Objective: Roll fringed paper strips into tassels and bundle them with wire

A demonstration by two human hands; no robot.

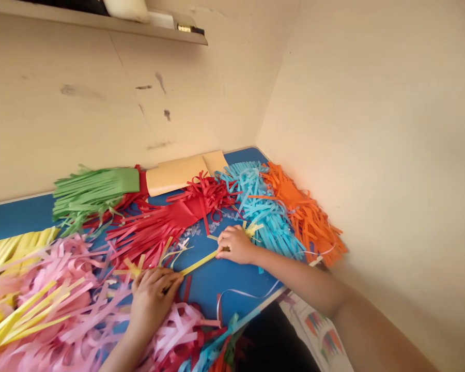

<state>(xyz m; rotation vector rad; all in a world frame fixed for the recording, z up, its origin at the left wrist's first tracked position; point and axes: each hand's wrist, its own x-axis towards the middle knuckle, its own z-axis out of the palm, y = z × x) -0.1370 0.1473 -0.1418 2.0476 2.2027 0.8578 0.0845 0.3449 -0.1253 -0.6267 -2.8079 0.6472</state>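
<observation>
A yellow fringed paper strip (199, 264), twisted thin along its middle, is stretched between my two hands just above the blue table. My left hand (157, 287) is closed on its left end, where yellow fringe pokes out past the fingers. My right hand (234, 245) pinches the other end, and more yellow fringe shows behind it. Pink fringed paper (178, 330) lies close to my left hand. Red fringed paper (178, 214) spreads behind both hands, and light blue fringed paper (273, 222) lies just beyond my right hand.
Orange fringed paper (300, 206) rests at the table's right end by the wall. Green fringed paper (96, 188) and folded tan paper (178, 173) line the back. Yellow fringed paper (19, 250) lies at left. A white ribbon (248, 293) trails near the blue table's (213, 281) front edge. A shelf (101, 25) juts out above.
</observation>
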